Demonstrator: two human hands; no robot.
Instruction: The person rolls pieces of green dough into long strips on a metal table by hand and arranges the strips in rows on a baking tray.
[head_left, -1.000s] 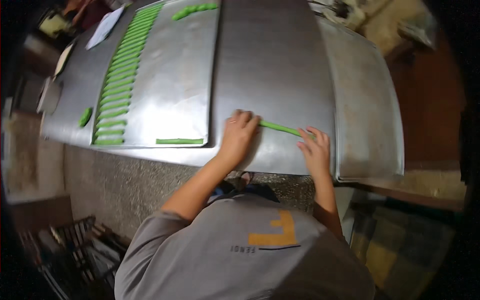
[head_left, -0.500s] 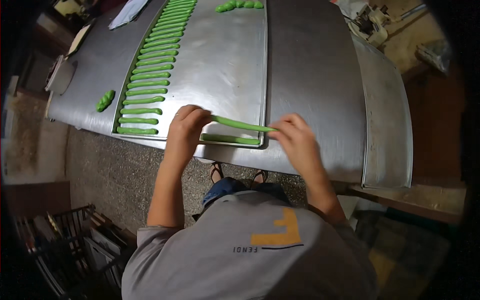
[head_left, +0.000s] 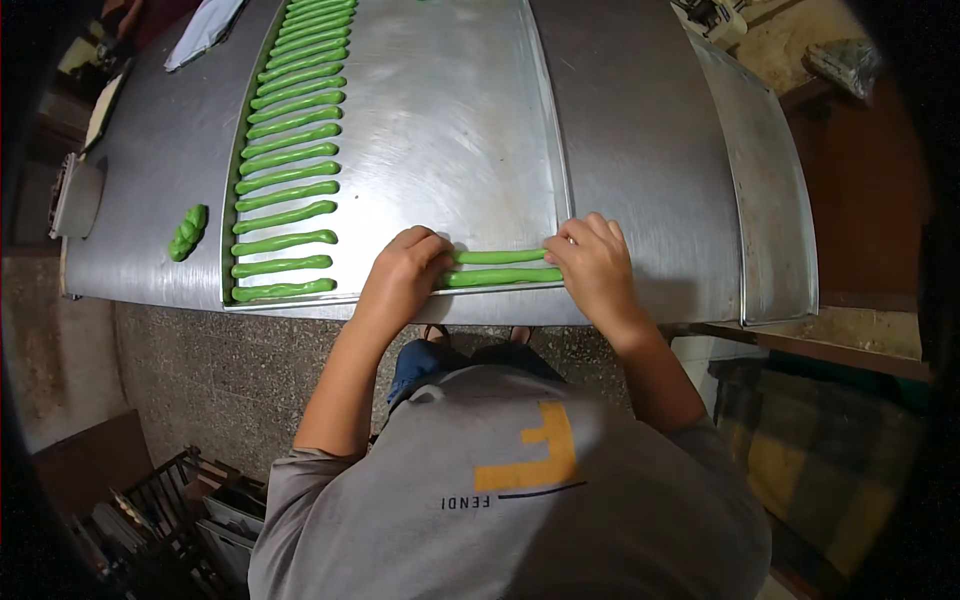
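Now fully over the tray (head_left: 430, 130), the green strip (head_left: 500, 257), ends pinched in left hand (head_left: 403, 270) and right hand (head_left: 597, 265) fingers, lines up beyond the near strip (head_left: 505, 277), making a pair.

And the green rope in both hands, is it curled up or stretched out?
Stretched out: the green rope runs nearly straight from the left hand to the right hand, alongside another green strip.
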